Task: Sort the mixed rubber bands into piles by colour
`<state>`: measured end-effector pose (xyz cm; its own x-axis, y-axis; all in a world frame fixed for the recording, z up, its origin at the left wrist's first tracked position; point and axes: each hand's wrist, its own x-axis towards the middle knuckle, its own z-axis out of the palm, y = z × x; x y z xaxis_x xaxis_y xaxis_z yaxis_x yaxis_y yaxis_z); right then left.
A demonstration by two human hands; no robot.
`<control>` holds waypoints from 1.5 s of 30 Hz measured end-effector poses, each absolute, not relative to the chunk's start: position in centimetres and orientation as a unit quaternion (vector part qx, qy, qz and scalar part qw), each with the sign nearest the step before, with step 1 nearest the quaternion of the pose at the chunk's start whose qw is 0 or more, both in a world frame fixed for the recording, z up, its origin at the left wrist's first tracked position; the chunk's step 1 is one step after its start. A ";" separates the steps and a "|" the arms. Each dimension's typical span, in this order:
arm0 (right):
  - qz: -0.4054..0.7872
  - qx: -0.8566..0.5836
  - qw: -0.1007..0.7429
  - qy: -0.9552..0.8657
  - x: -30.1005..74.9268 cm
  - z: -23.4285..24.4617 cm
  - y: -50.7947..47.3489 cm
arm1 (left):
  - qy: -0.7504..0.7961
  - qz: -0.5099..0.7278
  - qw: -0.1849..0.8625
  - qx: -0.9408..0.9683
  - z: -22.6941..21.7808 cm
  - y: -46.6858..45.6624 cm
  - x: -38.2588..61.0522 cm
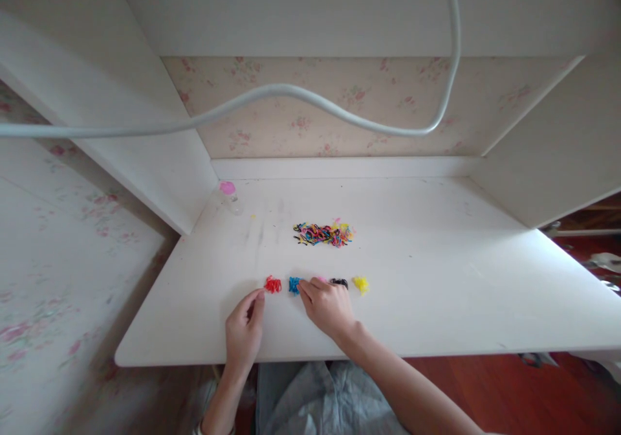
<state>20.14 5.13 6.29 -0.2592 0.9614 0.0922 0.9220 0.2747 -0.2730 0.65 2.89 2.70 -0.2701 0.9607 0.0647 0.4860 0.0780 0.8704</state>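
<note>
Rests the right hand (327, 305) low on the surface (436, 292), fingers (305, 290) close together and stretched leftward, the foremost tip touching the blue pile (294, 285) of tiny elastic bands; cannot tell whether a band is pinched underneath. Sets the left hand (245, 331) just beside it, fingers (256, 304) loosely curled, thumb near forefinger, tips just short of the red pile (272, 284) (nothing seen between them, though too small to be sure).

Puts the red pile ahead and slightly right of the left fingertips, the blue pile straight at the right fingertips: left hand nearer red, right hand nearer blue. Lines up a row from left to right along the near part of the surface: red, blue, a sliver of pink pile (321, 279) mostly hidden behind the right hand, then the black pile (339, 283) and the yellow pile (360, 285). Places the mixed heap (323, 233) farther back, well apart from the row, long axis also left to right, nearer the right hand.

Farther out, leaves a pink blob (227, 188) in the back left corner, a white cable (291, 92) looping overhead, and floral wallpaper (388, 111) behind. Finds no brand, label or readable writing anywhere.
</note>
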 end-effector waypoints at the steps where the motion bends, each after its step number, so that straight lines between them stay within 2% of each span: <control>1: 0.081 -0.600 0.108 -0.788 20.0 6.3 5.3 | 0.677 0.418 0.280 0.538 2.6 2.9 0.6; 5: 0.086 -0.601 0.086 -0.790 19.6 6.4 5.5 | 0.672 0.412 0.268 0.554 2.4 3.0 0.5; 8: 0.095 -0.592 0.101 -0.794 20.0 6.4 5.4 | 0.671 0.414 0.268 0.553 2.4 3.1 0.6; 16: 0.150 -0.610 0.215 -0.747 24.8 6.7 4.7 | 0.677 0.400 0.260 0.560 2.4 3.2 0.7; 22: 0.197 -0.664 0.328 -0.643 30.0 5.3 4.2 | 0.690 0.390 0.249 0.557 2.5 3.2 1.0; 30: 0.224 -0.738 0.390 -0.503 34.9 2.7 3.0 | 0.740 0.383 0.276 0.478 2.6 3.0 0.9; 35: 0.262 -0.714 0.398 -0.513 34.8 2.5 3.1 | 0.741 0.351 0.306 0.483 5.3 5.3 2.0; 39: 0.265 -0.711 0.398 -0.515 34.7 2.6 3.4 | 0.688 0.279 0.270 0.613 8.0 8.8 4.8; 45: 0.262 -0.707 0.392 -0.527 35.0 2.5 3.3 | 0.680 0.130 0.116 0.712 8.1 13.5 8.9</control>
